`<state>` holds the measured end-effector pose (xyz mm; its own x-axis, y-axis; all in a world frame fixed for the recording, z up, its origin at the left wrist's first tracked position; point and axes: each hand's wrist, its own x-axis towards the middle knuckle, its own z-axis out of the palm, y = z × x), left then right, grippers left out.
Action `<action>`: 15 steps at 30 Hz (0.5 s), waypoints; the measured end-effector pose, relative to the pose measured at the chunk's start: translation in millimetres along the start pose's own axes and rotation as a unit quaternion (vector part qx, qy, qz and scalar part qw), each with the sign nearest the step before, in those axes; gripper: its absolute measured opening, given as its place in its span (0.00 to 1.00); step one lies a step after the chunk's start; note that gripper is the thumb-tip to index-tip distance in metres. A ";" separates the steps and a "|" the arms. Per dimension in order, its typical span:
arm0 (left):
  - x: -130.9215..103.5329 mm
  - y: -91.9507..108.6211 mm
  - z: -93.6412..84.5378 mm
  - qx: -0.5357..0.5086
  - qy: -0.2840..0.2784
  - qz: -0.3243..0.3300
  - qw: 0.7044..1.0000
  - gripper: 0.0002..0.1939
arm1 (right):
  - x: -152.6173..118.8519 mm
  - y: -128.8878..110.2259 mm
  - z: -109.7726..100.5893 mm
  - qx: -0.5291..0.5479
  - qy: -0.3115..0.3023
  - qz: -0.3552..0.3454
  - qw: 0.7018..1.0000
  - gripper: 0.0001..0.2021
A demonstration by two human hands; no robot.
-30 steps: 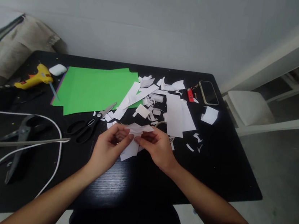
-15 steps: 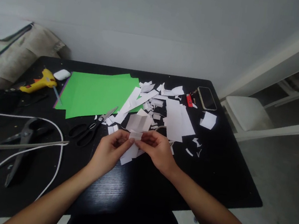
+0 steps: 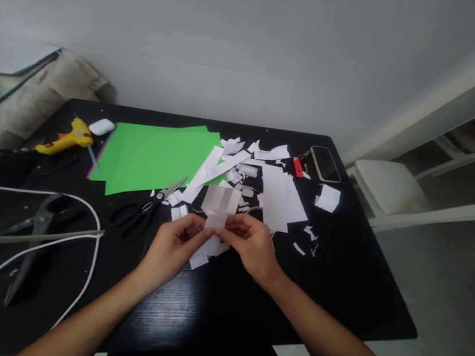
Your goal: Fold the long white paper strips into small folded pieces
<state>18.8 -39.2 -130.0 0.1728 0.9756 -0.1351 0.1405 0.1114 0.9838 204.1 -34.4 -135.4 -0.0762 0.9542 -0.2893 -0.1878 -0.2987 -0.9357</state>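
Observation:
Between my two hands is a small white paper piece [image 3: 216, 220], pinched at its lower edge by both thumbs. My left hand [image 3: 176, 245] grips it from the left, fingers curled behind. My right hand [image 3: 252, 248] holds it from the right in the same way. Just beyond it lies a creased paper piece [image 3: 221, 199], and more white paper [image 3: 199, 259] shows below the fingers. Black-handled scissors [image 3: 147, 207] rest left of my hands, partly open. White strips [image 3: 203, 171] and small scraps [image 3: 247, 191] are scattered behind.
Green sheets [image 3: 153, 156] lie at the back left beside a yellow glue gun [image 3: 66, 140]. Pliers [image 3: 35, 234] and a white cable [image 3: 93, 258] are at the left. A red lighter [image 3: 298, 167] and a phone [image 3: 326, 164] lie at the back right of the black table [image 3: 337, 282].
The view has tilted slightly, so the table sits lower in the picture. Both hands keep their pinch on the small paper, which now shows more of its face.

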 end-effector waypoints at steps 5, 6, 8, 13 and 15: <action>1.1 -1.8 -3.7 0.014 0.006 0.008 1.000 0.14 | 1.4 0.8 -0.5 0.005 0.003 0.008 1.000 0.18; 1.1 -2.1 -4.2 0.021 0.006 0.013 1.000 0.14 | 1.5 0.9 -0.8 0.003 0.002 0.009 1.000 0.18; 1.1 -2.7 -4.8 0.029 0.005 0.022 0.999 0.14 | 1.5 0.8 -1.4 0.000 0.000 0.009 1.000 0.18; 1.7 -3.9 -4.4 0.032 0.010 0.029 0.999 0.13 | 2.1 -1.0 -3.0 0.004 -0.013 0.015 1.000 0.18; 2.0 -3.8 -3.9 0.028 0.017 0.030 0.999 0.13 | 2.8 -1.2 -3.0 0.006 -0.017 0.013 1.000 0.19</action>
<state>14.8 -36.9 -133.5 0.1494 0.9862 -0.0718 0.1856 0.0433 0.9817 207.1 -31.3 -135.7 -0.1149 0.9450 -0.3064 -0.1977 -0.3240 -0.9252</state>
